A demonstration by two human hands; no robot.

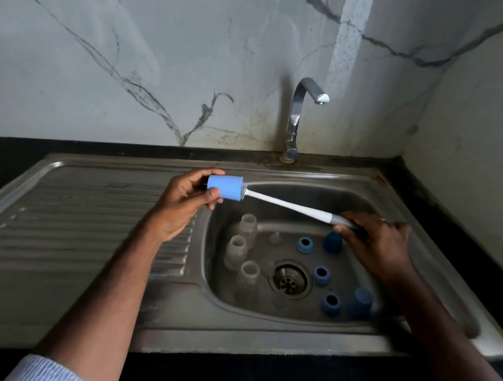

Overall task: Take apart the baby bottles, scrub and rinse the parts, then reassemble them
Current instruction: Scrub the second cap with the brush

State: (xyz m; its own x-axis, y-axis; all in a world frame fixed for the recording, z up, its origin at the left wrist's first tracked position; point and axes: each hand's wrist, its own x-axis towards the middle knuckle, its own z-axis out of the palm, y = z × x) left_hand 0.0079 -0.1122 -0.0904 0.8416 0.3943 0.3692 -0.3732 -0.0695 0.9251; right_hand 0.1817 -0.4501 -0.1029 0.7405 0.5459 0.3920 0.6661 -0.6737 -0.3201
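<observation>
— What's on the left?

— The ribbed draining board (88, 214) of the steel sink (260, 338). Above its right edge the left hand (186, 198) pinches a light blue cap (225, 187) between thumb and fingers.

— And the brush?

— The brush (288, 206) has its head pushed inside that cap; the white handle slants right and nearer to the right hand (374, 242), whose fingers curl round the grey grip.

— Where are the bottle parts?

— Down in the basin. Three clear bottles (236, 252) stand in a row at its left. A clear teat (274, 238) sits beyond the drain (289, 281). To the right of the drain lie three blue rings (320, 275), and further right two dark blue caps (362, 302), one just under the right hand.

— The tap?

— The tap (300, 115) stands at the far rim, no water visible.
</observation>
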